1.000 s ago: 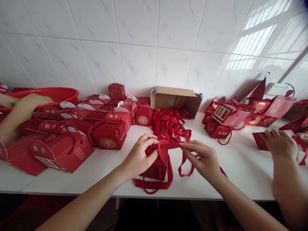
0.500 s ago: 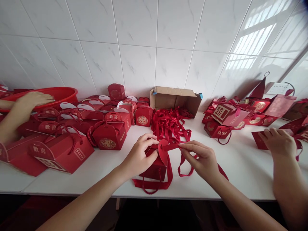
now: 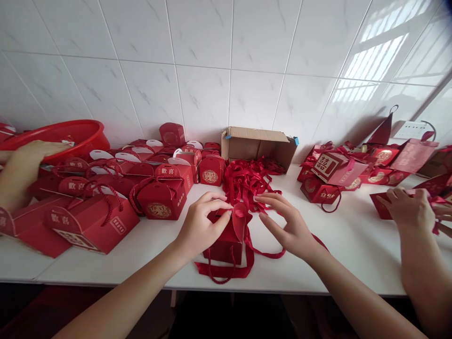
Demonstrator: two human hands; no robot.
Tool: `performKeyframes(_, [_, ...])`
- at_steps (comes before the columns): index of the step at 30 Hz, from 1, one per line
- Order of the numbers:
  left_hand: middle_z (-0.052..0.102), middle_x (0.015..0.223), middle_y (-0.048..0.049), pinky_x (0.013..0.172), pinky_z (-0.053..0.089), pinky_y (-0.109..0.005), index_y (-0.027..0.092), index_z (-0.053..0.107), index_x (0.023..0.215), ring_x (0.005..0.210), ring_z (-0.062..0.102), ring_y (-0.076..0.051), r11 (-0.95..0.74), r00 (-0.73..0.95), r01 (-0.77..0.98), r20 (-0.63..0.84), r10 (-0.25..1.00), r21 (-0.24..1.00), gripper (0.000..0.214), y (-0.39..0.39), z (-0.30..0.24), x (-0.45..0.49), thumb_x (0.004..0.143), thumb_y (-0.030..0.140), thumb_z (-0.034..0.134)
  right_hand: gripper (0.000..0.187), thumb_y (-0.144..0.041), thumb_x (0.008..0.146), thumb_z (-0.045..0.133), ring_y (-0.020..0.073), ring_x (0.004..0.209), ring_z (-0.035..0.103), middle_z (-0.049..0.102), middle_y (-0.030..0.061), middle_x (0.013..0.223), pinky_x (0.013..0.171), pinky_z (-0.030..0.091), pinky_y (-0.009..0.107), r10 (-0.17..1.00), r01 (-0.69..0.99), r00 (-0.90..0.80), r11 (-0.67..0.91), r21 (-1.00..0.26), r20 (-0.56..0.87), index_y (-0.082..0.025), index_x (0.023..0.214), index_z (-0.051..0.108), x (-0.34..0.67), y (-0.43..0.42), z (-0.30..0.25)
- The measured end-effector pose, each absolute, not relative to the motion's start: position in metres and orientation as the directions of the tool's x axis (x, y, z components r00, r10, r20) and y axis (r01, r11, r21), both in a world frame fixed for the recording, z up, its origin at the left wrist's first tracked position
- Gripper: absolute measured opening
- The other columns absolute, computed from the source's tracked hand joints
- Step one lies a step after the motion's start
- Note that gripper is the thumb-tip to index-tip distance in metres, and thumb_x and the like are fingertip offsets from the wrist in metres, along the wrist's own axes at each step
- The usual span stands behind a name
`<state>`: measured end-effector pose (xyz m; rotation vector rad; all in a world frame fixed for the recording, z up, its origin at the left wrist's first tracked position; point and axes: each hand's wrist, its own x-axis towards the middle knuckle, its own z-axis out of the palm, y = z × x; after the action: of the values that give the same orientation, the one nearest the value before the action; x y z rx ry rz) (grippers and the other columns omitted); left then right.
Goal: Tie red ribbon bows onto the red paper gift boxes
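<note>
In front of me on the white table stands a small red gift box [image 3: 225, 242], its rounded top flap raised. My left hand [image 3: 206, 219] pinches at the top of this box, thumb and fingertips against the flap. A red ribbon [image 3: 271, 255] runs from the flap down the box's right side, and a flat end of it lies at the front. My right hand [image 3: 287, 226] is just right of the flap, thumb and fingers apart, holding nothing. A red cord handle [image 3: 221, 281] hangs off the front of the box.
Behind the box, a heap of red ribbons [image 3: 243, 181] spills from a cardboard box [image 3: 259, 135]. Several red boxes [image 3: 164, 197] crowd the left, near another person's hand at a red basin [image 3: 84, 132]. On the right, a co-worker's hand [image 3: 411, 207] rests on a box.
My right hand has let go of the ribbon and opened; the ribbon has dropped to the table beside the box. My left hand stays at the flap.
</note>
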<state>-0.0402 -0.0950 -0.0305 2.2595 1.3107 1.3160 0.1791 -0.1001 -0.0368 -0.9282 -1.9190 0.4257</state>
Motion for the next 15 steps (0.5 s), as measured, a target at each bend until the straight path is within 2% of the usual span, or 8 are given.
performKeyframes(3, [0.066,0.098,-0.0049,0.085,0.051,-0.031,0.021,0.073,0.081,0.092,0.064,-0.018,-0.612,0.187,0.58,0.644,0.742,0.537,0.012,-0.094,-0.023,-0.037,0.079,0.022,0.061,0.029,-0.036,0.091,0.051,0.0232,0.118,0.051,0.054,0.0082,0.125,0.098,0.043,0.038,0.793,0.396,-0.324,0.609,-0.687,0.516,-0.025,0.116,0.062,0.169,-0.087,-0.023])
performKeyframes(6, [0.067,0.096,-0.0047,0.083,0.051,-0.029,0.02,0.073,0.082,0.089,0.064,-0.017,-0.647,0.173,0.56,0.69,0.703,0.518,0.013,-0.091,-0.013,-0.033,0.08,0.021,0.06,0.028,-0.042,0.09,0.051,0.0222,0.113,0.053,0.056,0.0078,0.121,0.097,0.042,0.037,0.791,0.321,-0.466,0.569,-0.757,0.397,-0.022,0.098,0.069,0.156,-0.073,-0.01])
performKeyframes(8, [0.067,0.094,-0.0046,0.083,0.051,-0.028,0.019,0.073,0.082,0.088,0.064,-0.017,-0.66,0.136,0.55,0.725,0.676,0.512,0.013,-0.089,-0.006,-0.034,0.08,0.021,0.06,0.029,-0.044,0.089,0.053,0.0193,0.1,0.057,0.061,0.0068,0.108,0.089,0.045,0.033,0.768,0.244,-0.549,0.523,-0.817,0.328,-0.019,0.082,0.068,0.15,-0.067,-0.004])
performKeyframes(11, [0.067,0.093,-0.0043,0.084,0.05,-0.027,0.019,0.073,0.084,0.09,0.063,-0.017,-0.649,0.076,0.538,0.736,0.673,0.538,0.013,-0.088,0.001,-0.039,0.08,0.022,0.061,0.028,-0.043,0.087,0.055,0.0129,0.076,0.056,0.062,0.0028,0.085,0.07,0.046,0.026,0.774,0.143,-0.577,0.412,-0.9,0.262,-0.017,0.08,0.064,0.148,-0.065,0.002])
performKeyframes(13, [0.067,0.095,-0.0042,0.085,0.05,-0.028,0.02,0.072,0.086,0.092,0.063,-0.017,-0.623,0.073,0.539,0.706,0.705,0.567,0.013,-0.089,0.001,-0.045,0.08,0.025,0.061,0.026,-0.042,0.087,0.056,0.0101,0.064,0.051,0.058,0.0001,0.075,0.06,0.042,0.023,0.795,0.102,-0.546,0.376,-0.921,0.264,-0.017,0.081,0.061,0.151,-0.067,0.007])
performKeyframes(15, [0.067,0.1,-0.0047,0.086,0.05,-0.031,0.021,0.069,0.092,0.094,0.063,-0.019,-0.572,0.104,0.561,0.634,0.766,0.599,0.016,-0.093,-0.003,-0.051,0.081,0.029,0.061,0.025,-0.041,0.089,0.055,0.0095,0.061,0.049,0.056,-0.0007,0.072,0.057,0.041,0.023,0.809,0.053,-0.487,0.405,-0.913,0.331,-0.018,0.08,0.059,0.156,-0.073,0.016])
